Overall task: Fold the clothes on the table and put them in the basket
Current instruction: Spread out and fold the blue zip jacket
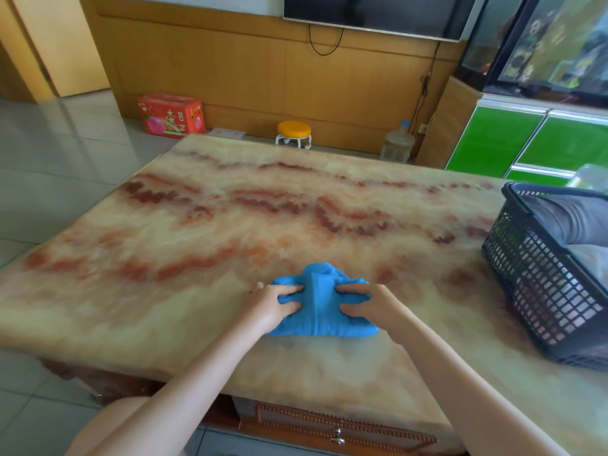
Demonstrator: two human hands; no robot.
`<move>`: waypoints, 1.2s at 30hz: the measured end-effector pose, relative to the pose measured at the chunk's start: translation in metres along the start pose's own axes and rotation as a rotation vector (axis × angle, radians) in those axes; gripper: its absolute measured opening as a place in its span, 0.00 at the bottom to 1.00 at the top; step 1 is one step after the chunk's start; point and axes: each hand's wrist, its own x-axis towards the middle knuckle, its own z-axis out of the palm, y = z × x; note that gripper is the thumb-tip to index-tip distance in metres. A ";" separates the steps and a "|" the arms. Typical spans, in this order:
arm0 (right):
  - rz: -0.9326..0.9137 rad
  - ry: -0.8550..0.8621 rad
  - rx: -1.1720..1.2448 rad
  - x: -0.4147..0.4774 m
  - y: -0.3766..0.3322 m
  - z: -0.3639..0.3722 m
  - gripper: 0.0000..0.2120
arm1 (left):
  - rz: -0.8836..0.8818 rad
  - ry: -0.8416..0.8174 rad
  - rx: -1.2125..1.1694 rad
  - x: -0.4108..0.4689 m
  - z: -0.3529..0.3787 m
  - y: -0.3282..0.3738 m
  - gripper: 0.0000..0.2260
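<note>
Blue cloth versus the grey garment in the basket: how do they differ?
The bright blue cloth lies bunched on the marble-patterned table; the grey garment sits in the black mesh basket. The left hand and right hand grip the blue cloth; nothing touches the grey garment. Both are fabric.

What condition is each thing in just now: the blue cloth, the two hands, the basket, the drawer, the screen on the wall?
Blue cloth: bunched, lying on the table, held at both sides.
Left hand: gripping the cloth's left side.
Right hand: gripping its right side.
Basket: upright on the table, grey clothes inside.
Drawer: shut.
Screen: dark.
</note>
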 end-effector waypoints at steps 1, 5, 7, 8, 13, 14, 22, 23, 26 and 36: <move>0.008 0.003 0.000 0.001 -0.001 0.001 0.18 | 0.016 0.011 -0.042 -0.002 0.001 0.001 0.18; 0.034 -0.019 0.038 0.000 -0.003 -0.003 0.21 | 0.072 0.043 -0.173 -0.004 0.001 0.005 0.19; 0.055 -0.030 0.060 0.001 -0.002 -0.004 0.22 | 0.066 0.047 -0.238 -0.004 -0.002 0.006 0.20; 0.067 -0.037 0.070 -0.001 -0.002 -0.004 0.23 | 0.056 0.053 -0.259 -0.006 -0.003 0.006 0.20; 0.038 -0.059 0.097 -0.006 -0.002 -0.008 0.24 | 0.061 0.118 -0.328 -0.010 -0.002 0.006 0.22; 0.025 -0.061 0.096 -0.009 -0.003 -0.010 0.25 | 0.063 0.128 -0.328 -0.011 -0.002 0.008 0.22; -0.132 0.007 0.053 -0.035 -0.010 -0.039 0.27 | 0.172 0.169 -0.289 -0.034 -0.013 0.040 0.23; -0.143 0.018 0.045 -0.040 -0.010 -0.044 0.27 | 0.182 0.170 -0.279 -0.038 -0.014 0.046 0.22; -0.184 0.055 0.030 -0.058 -0.010 -0.062 0.26 | 0.246 0.168 -0.263 -0.048 -0.012 0.066 0.22; -0.230 0.191 -0.079 -0.109 -0.009 -0.151 0.28 | 0.381 0.165 -0.177 -0.061 0.019 0.155 0.24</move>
